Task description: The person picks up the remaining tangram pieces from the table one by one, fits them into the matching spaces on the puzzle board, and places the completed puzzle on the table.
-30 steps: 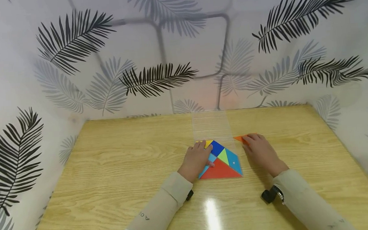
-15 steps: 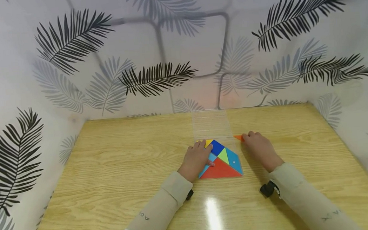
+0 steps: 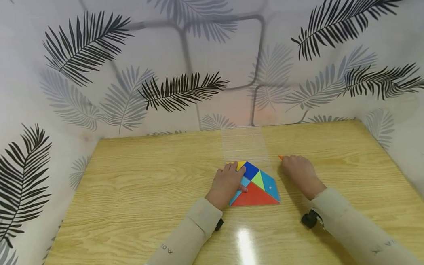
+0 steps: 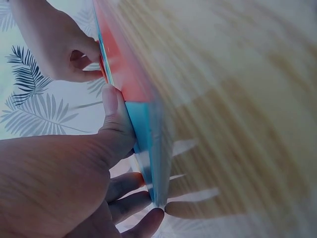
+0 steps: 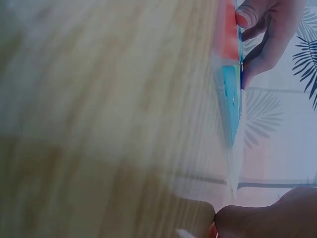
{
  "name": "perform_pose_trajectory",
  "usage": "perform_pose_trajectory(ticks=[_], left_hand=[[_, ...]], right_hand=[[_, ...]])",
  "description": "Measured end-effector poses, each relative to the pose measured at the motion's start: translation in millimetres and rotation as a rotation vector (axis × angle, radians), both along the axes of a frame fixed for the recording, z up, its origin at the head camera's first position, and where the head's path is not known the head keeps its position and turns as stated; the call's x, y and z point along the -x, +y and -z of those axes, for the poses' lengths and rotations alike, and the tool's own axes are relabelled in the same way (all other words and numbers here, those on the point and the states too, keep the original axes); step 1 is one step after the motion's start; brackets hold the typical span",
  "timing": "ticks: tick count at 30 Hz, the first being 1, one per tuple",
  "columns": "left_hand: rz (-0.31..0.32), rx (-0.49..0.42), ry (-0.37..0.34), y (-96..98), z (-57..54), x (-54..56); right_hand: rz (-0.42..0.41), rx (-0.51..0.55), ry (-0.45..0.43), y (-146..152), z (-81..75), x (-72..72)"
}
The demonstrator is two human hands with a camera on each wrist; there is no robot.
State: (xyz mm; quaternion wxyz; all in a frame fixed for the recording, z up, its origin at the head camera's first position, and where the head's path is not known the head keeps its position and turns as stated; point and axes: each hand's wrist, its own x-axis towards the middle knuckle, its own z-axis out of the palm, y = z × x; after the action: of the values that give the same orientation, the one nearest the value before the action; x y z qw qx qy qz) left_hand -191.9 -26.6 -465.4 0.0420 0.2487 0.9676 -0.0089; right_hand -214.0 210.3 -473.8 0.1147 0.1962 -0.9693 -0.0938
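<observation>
A tangram tray (image 3: 274, 172) of clear plastic lies on the table, bearing a red triangle (image 3: 254, 195), a dark blue square (image 3: 251, 170), a light green triangle (image 3: 257, 181), a blue piece (image 3: 270, 185) and a partly covered yellow piece (image 3: 240, 164). My left hand (image 3: 224, 186) grips the tray's left side. Its thumb is on top and the other fingers reach the edge, as the left wrist view shows. Right of the tray, my right hand (image 3: 302, 175) pinches an orange triangle (image 3: 280, 157); only its tip shows. The right wrist view catches this hand (image 5: 270, 218) low in the frame.
Behind the tray a clear plastic lid (image 3: 244, 143) lies flat, reaching toward the back edge of the wooden table (image 3: 145, 173). A leaf-patterned curtain (image 3: 177, 49) surrounds the table's back and sides. Each wrist wears a black camera (image 3: 309, 219).
My right hand has covered most of the orange triangle, which showed more of its face before. Its tip now sits slightly farther right. The left hand and the tray stay put.
</observation>
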Motion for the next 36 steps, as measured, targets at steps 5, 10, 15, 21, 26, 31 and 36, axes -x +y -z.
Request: perform_pose_trajectory(ticks=[5,10,15,21,26,31,36], left_hand=[[0.001,0.034,0.01,1.1,1.8,1.1],[0.008,0.038,0.02,0.8,0.8,0.6],[0.01,0.019,0.014,0.7,-1.5,-0.3],[0.011,0.031,0.021,0.4,-1.0,-0.3],[-0.007,0.016,-0.006,0.1,1.7,1.7],[-0.012,0.009,-0.028,0.6,3.7,2.8],[-0.012,0.01,-0.018,-0.2,4.1,2.3]], right_hand=[[-0.013,0.026,0.014,5.6,-3.4,-6.0],[0.037,0.111,-0.063,11.3,-6.9,-10.1],[0.03,0.28,-0.031,19.6,-6.7,-14.8],[-0.002,0.458,-0.017,25.5,-8.5,-20.5],[-0.04,0.609,-0.059,23.4,-12.6,-22.5],[-0.082,0.653,-0.061,19.7,-16.0,-24.9],[-0.091,0.667,-0.064,16.1,-18.5,-26.6]])
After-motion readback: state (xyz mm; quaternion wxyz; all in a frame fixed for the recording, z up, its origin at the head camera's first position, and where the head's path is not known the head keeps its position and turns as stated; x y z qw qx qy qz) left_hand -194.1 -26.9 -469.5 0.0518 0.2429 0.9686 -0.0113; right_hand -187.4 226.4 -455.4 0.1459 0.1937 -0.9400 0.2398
